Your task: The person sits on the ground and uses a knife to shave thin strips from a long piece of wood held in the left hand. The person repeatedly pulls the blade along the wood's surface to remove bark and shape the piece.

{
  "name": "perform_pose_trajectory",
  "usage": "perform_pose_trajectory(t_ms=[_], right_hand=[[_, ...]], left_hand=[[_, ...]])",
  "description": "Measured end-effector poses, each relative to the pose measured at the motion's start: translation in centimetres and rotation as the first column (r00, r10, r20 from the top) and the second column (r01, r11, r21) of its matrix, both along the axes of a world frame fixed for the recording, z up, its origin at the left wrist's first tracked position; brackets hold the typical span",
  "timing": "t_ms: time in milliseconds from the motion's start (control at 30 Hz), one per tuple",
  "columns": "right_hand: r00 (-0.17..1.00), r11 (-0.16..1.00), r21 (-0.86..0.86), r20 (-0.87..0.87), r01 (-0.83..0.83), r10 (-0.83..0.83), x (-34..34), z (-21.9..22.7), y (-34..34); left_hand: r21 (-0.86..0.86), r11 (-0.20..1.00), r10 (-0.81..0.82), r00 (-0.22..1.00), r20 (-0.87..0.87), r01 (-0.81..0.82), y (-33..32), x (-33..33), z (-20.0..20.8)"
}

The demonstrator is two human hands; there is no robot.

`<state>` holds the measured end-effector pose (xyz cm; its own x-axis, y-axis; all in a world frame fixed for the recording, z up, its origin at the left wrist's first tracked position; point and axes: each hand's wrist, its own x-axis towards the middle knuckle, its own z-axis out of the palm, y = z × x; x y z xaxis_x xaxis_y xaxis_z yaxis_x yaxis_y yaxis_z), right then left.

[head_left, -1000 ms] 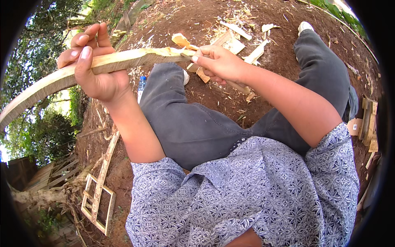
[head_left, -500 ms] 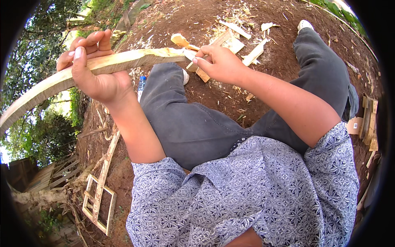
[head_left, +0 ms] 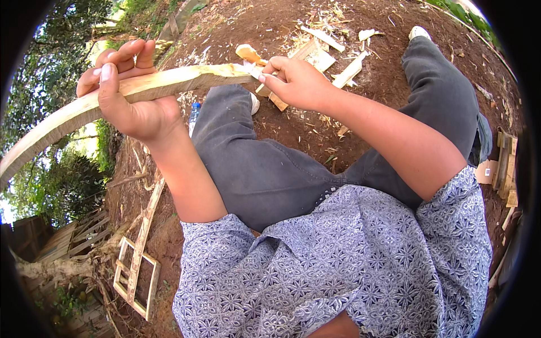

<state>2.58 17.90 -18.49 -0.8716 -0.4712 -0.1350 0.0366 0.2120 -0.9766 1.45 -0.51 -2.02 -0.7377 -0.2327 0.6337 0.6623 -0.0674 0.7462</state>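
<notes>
A long curved strip of pale wood crosses from the left rim to the middle of the view, its grain showing along the side. It rests in my left hand, between the raised thumb and the half-curled fingers. My right hand is closed in a pinch at the strip's right end. Between its thumb and fingers sits a small whitish, partly see-through piece, touching the wood. Its exact kind is unclear. Just beyond that end is a rounded yellow-orange wooden piece.
Wood offcuts and shavings lie on brown soil between my legs. A blue-capped bottle stands beside my left leg. At lower left is a wooden frame; stacked wood pieces sit at far right.
My right hand has shifted slightly left and up along the strip's end, with the whitish piece in its pinch. My left hand and the strip have barely moved.
</notes>
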Motion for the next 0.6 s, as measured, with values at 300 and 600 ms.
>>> perform_pose_trajectory(t_ms=[300, 600], right_hand=[[0.994, 0.996, 0.038, -0.075, 0.079, -0.076, 0.5, -0.7, -0.3], [0.99, 0.995, 0.024, -0.101, 0.101, -0.098, 1.4, 1.3, 0.0]], left_hand=[[-0.036, 0.999, 0.017, 1.0, -0.024, -0.018, 0.7, -0.1, 0.1], [-0.035, 0.999, 0.039, 0.999, -0.035, -0.04, 0.4, -0.6, -0.2]])
